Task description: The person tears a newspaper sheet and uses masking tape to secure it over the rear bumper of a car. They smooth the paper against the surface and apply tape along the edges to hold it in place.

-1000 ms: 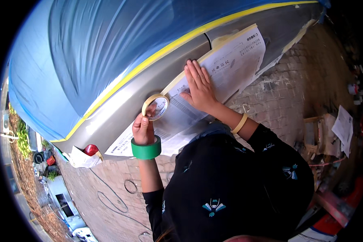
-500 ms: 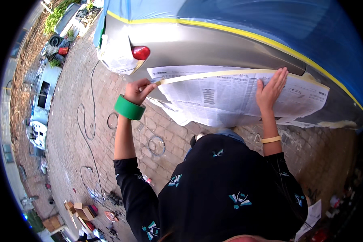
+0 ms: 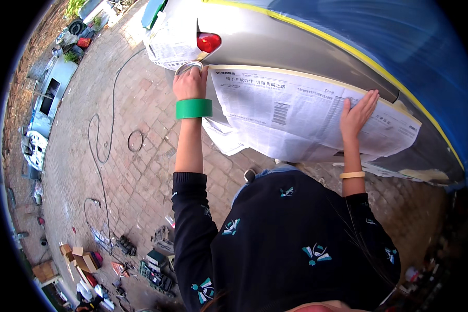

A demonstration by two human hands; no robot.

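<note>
A newspaper sheet [image 3: 265, 114] lies against the grey car body panel [image 3: 244, 31], with cream masking tape [image 3: 296, 74] along its top edge. My left hand [image 3: 190, 85] is closed around a masking tape roll [image 3: 189, 66] at the sheet's upper left corner, below the red tail light [image 3: 208, 42]. My right hand [image 3: 360, 112] presses flat, fingers stretched, on the right part of the newspaper near the tape. A wide green tape roll [image 3: 194, 108] sits around my left wrist, and a thin yellow band [image 3: 352, 175] around my right.
Blue sheeting [image 3: 411, 52] edged with yellow tape covers the upper car. More newspaper [image 3: 174, 44] wraps the part left of the tail light. A dark hose [image 3: 90, 140] winds over the brick paving. Cardboard boxes [image 3: 86, 259] and tool cases [image 3: 158, 273] stand at the lower left.
My left hand has moved up to the panel with the tape roll. The tape strip, loose and slanting across the sheet before, now runs along its top edge. My right hand stays on the newspaper.
</note>
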